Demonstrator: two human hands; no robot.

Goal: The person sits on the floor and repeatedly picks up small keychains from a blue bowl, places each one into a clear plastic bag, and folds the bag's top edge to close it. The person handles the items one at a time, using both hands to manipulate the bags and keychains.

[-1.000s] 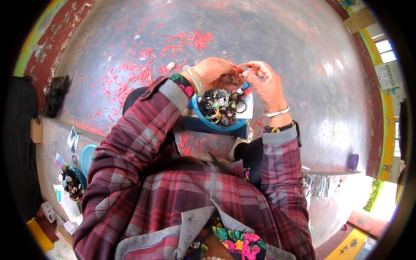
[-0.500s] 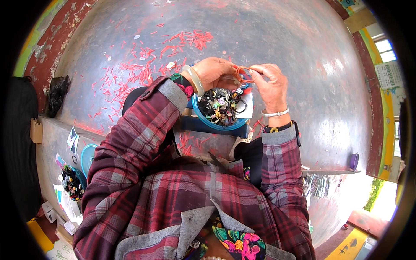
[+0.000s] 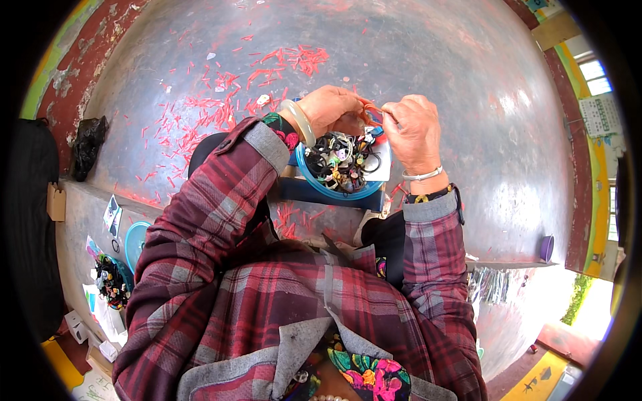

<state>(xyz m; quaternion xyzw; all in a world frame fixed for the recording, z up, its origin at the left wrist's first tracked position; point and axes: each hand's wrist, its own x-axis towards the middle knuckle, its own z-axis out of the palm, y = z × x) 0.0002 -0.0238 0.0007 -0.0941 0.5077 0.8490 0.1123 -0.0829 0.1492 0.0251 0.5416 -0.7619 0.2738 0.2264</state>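
Note:
Both my hands are raised over the far side of a blue basin. My left hand, a pale bangle on its wrist, pinches an orange-red elastic hair tie with the fingers curled. My right hand, wearing a silver bangle, is closed on the other side of the same hair tie, thumb against the bent fingers. The band looks narrow between the hands, and its ends are partly hidden by the fingers. Below lies a heap of mostly black hair ties with small coloured charms, filling the basin.
The basin rests on a dark blue stool. Red scraps are strewn over the grey floor. To the left are another basin of hair ties, a blue tub and a black plastic bag. A purple cup stands far right.
The open loop of the hair tie has been drawn narrow between my hands. My right hand has turned and closed into a tighter grip; my left hand has barely moved.

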